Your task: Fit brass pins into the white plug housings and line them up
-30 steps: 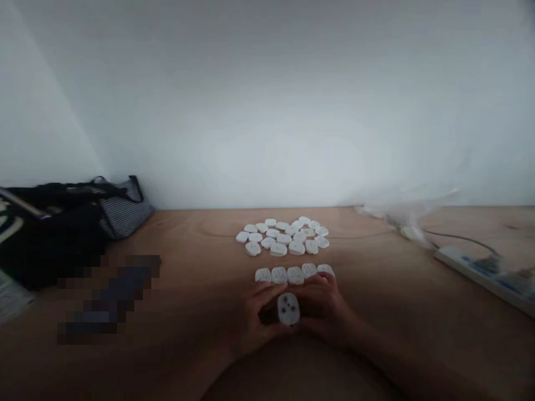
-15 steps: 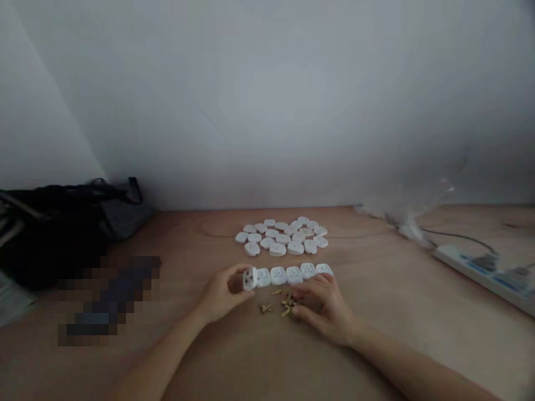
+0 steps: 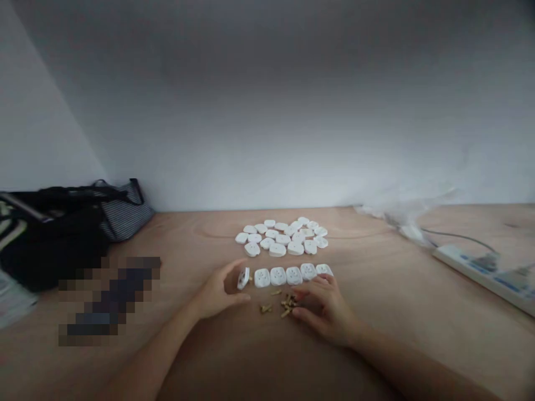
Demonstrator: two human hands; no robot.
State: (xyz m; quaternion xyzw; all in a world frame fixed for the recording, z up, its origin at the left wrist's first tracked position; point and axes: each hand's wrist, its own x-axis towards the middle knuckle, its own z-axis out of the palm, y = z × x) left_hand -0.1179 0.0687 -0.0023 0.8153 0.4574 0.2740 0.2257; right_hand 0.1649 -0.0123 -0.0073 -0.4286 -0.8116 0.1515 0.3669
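My left hand (image 3: 220,289) is at the left end of a row of white plug housings, thumb and index finger spread apart. Between them a white plug housing (image 3: 243,278) stands tilted on its edge, with a small brass-coloured piece at its right side. A gap shows between it and the thumb; whether another finger touches it is hidden. My right hand (image 3: 326,312) hovers over the right part of the row, thumb and fingers apart beside a small heap of brass pins (image 3: 288,303). Left of the heap lie a few more pins (image 3: 266,308).
Behind the row (image 3: 278,276) lies a cluster of white plug housings (image 3: 283,239). At right are a white power strip (image 3: 468,270) with a cable and a clear plastic bag (image 3: 412,225). A black bag (image 3: 58,234) and a pixelated dark object (image 3: 117,295) are at left.
The left thumb and index finger have spread wider. The housing there has turned onto its edge and shifted left, away from the row. My right hand has barely moved.
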